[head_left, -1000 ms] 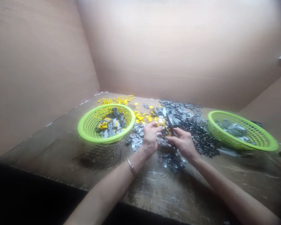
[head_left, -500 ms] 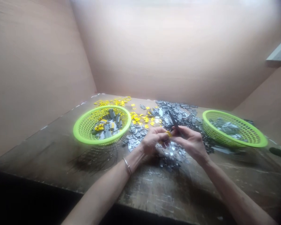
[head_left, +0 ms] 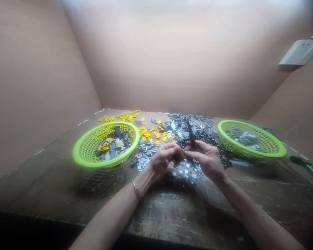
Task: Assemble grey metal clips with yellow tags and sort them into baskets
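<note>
My left hand [head_left: 161, 158], with a bangle at the wrist, pinches a small yellow-and-dark part [head_left: 179, 153] between thumb and fingers. My right hand [head_left: 208, 160] is wrapped around a slim black tool [head_left: 191, 133] that points up and away from me; its exact kind does not show. The fingertips of the right hand touch or nearly touch the small part. Under and around both hands lie loose silver metal pieces [head_left: 146, 160]. Just beyond them are scattered yellow pieces [head_left: 148, 133] and a heap of grey metal plates [head_left: 182, 123].
A green basket [head_left: 79, 158] on the left holds grey and yellow parts. Another green basket [head_left: 276, 152] on the right contains silver pieces. A dark-headed tool [head_left: 298, 160] lies at the table's right. Panels enclose the worn table [head_left: 167, 215], and a white socket box [head_left: 299, 52] hangs at right.
My view has shifted slightly, so most things sit further left. The small part in my left hand has turned and shows more of its dark side. Both hands remain close together.
</note>
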A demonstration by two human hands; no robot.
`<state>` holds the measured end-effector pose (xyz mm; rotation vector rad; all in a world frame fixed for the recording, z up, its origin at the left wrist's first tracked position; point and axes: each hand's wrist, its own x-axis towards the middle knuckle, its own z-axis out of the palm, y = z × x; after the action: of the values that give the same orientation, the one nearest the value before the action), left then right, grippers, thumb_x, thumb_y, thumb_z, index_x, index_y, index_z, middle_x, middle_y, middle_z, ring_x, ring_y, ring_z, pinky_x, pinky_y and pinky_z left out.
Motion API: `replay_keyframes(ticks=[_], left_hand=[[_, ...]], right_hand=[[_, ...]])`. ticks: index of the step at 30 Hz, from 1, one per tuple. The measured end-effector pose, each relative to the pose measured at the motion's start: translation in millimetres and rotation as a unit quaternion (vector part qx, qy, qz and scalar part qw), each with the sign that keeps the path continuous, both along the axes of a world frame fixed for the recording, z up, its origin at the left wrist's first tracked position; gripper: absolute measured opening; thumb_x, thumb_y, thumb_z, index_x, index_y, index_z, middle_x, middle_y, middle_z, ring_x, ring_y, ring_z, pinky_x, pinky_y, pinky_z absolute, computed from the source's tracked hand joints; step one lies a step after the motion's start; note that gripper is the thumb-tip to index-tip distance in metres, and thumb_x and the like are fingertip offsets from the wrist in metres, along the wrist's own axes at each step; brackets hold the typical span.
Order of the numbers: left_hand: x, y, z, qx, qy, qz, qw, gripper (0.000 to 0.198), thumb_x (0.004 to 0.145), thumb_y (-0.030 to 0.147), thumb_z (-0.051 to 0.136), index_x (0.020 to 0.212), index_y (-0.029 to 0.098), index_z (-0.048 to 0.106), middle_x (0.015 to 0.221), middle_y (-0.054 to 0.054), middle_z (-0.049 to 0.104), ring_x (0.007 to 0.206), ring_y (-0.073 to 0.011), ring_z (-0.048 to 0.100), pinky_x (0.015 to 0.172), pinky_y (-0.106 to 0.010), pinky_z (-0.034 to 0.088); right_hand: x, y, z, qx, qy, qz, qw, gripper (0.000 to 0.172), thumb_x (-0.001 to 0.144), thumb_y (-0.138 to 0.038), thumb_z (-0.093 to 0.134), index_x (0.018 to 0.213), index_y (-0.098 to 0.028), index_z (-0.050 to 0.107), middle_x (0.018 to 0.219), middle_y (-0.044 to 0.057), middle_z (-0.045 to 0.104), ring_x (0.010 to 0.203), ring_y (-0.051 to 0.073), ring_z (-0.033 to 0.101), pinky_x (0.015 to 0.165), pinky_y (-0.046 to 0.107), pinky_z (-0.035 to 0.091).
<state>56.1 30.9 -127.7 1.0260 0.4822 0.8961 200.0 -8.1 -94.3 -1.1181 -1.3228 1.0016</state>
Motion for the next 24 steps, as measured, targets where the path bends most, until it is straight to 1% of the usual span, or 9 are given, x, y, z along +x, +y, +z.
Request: replay_keyframes(ticks=[7,12,14,17,20,24], left_hand=[[-5,4,-0.7,0.003,-0.008,-0.038,0.999,0.017,0.066,0.027,0.053,0.067,0.01,0.051,0.058,-0.004,0.053,0.047,-0.01,0.048,0.041,-0.021,0.029],[-5,3,2.1,0.01,0.01,-0.034,0.999,0.017,0.065,0.027,0.054,0.065,0.01,0.05,0.058,-0.005,0.053,0.048,-0.0096,0.047,0.041,-0.02,0.029],[-4,2,2.9,0.011,0.02,-0.018,1.0,0.019,0.064,0.028,0.055,0.062,0.01,0.049,0.057,-0.004,0.053,0.047,-0.0089,0.046,0.041,-0.019,0.028],[0,0,2.6,0.015,0.039,0.034,0.999,0.021,0.061,0.03,0.057,0.059,0.01,0.048,0.055,-0.002,0.052,0.045,-0.007,0.044,0.041,-0.019,0.028],[4,-3,1.0,0.026,0.058,0.083,0.995,0.023,0.06,0.031,0.058,0.059,0.01,0.049,0.052,-0.001,0.05,0.043,-0.0052,0.042,0.04,-0.018,0.027],[10,-8,0.0,0.04,0.088,0.113,0.989,0.024,0.061,0.034,0.057,0.063,0.011,0.05,0.053,0.0,0.051,0.043,-0.0041,0.041,0.04,-0.017,0.027]], right_hand=[[-5,-4,0.8,0.008,-0.015,-0.02,1.0,0.024,0.062,-0.025,0.06,0.083,-0.015,0.054,0.067,0.001,0.06,0.053,0.012,0.056,0.051,0.025,0.046],[-6,-5,-2.9,0.009,-0.021,-0.025,0.999,0.026,0.061,-0.027,0.061,0.082,-0.014,0.053,0.067,0.001,0.06,0.054,0.013,0.056,0.051,0.026,0.047],[-6,-5,-4.5,0.007,-0.019,-0.024,1.0,0.028,0.061,-0.029,0.06,0.083,-0.014,0.053,0.069,0.002,0.06,0.055,0.014,0.056,0.052,0.027,0.047],[-6,-6,-5.1,0.005,-0.025,-0.023,0.999,0.029,0.063,-0.031,0.058,0.085,-0.014,0.053,0.071,0.003,0.06,0.057,0.014,0.057,0.051,0.027,0.047],[-5,-6,-4.0,0.012,-0.055,-0.022,0.998,0.028,0.061,-0.03,0.059,0.084,-0.014,0.055,0.072,0.003,0.06,0.057,0.013,0.056,0.052,0.025,0.046],[-4,-2,-4.9,0.014,-0.082,-0.042,0.996,0.026,0.06,-0.029,0.059,0.081,-0.014,0.056,0.067,0.001,0.059,0.053,0.012,0.053,0.048,0.023,0.043]])
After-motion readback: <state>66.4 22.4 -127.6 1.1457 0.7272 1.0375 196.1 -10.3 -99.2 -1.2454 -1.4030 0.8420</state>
